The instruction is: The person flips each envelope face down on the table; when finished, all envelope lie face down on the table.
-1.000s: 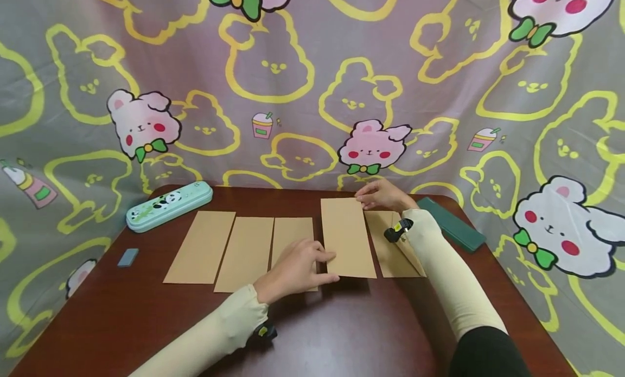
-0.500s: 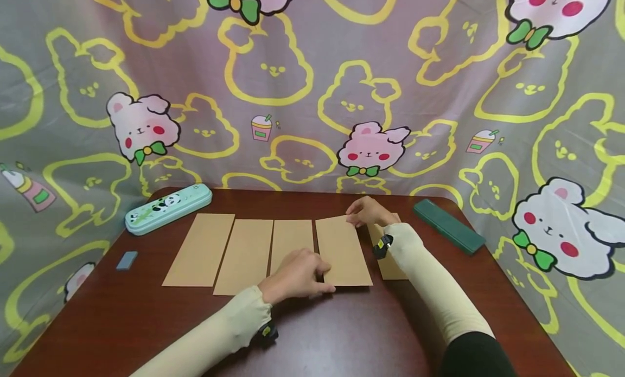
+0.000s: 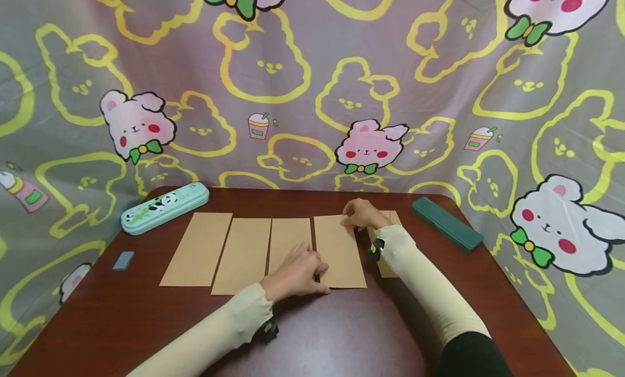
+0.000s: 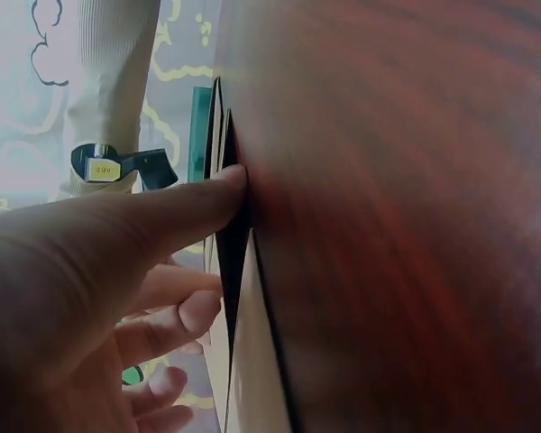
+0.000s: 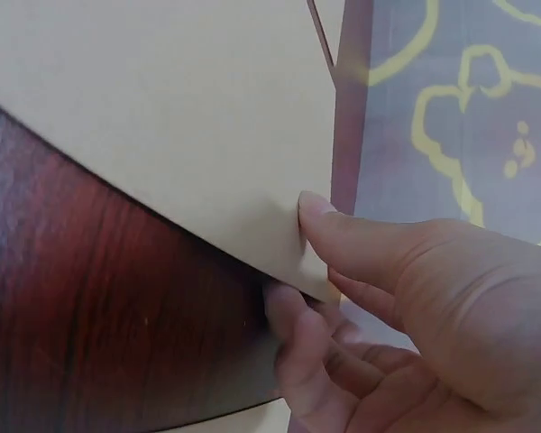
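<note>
A brown paper envelope [image 3: 342,252], fourth from the left in a row, lies almost flat on the table between my hands. At its far right corner my right hand [image 3: 365,214] pinches the paper, thumb on top and fingers curled beneath, as the right wrist view shows. My left hand [image 3: 295,271] holds the near left corner, its thumb [image 4: 225,185] at the front edge and its fingers above the paper. This left hand also covers part of the third envelope [image 3: 291,233]. Partly hidden by my right arm is the rightmost envelope [image 3: 389,268].
Two more brown envelopes [image 3: 197,249] [image 3: 244,255] lie to the left. A mint pencil case [image 3: 166,208] with a panda print stands at the back left, near a small blue-grey block [image 3: 123,260]. At the back right lies a dark green case [image 3: 446,223]. A patterned curtain [image 3: 283,116] hangs behind.
The fourth envelope has come down onto the table, moving slightly left and toward me into line with the row. Both hands moved along with it, keeping hold of its corners.
</note>
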`<control>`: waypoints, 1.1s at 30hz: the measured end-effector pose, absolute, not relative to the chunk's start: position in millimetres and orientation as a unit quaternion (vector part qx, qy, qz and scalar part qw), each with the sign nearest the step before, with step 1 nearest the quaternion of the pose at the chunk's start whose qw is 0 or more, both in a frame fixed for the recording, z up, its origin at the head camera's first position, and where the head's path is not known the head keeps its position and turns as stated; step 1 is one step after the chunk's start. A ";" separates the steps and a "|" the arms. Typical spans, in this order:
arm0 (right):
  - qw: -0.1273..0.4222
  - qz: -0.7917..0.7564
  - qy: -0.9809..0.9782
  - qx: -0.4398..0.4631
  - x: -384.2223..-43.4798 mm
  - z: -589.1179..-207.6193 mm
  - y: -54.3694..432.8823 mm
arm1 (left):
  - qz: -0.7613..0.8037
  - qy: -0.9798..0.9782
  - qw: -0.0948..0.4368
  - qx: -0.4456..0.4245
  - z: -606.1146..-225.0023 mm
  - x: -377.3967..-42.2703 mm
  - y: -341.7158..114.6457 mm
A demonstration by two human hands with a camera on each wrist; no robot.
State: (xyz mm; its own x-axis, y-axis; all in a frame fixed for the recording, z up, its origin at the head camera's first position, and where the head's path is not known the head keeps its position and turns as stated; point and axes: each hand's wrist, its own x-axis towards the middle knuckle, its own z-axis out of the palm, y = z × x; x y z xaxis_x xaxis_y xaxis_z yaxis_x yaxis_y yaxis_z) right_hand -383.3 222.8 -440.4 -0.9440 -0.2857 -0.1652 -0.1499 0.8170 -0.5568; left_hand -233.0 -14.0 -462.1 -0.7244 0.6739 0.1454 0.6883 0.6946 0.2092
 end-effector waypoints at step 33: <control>0.192 -0.212 0.957 -0.054 -387.2 -423.0 343.0 | -0.066 -0.943 -0.063 -0.319 -448.0 -247.4 158.3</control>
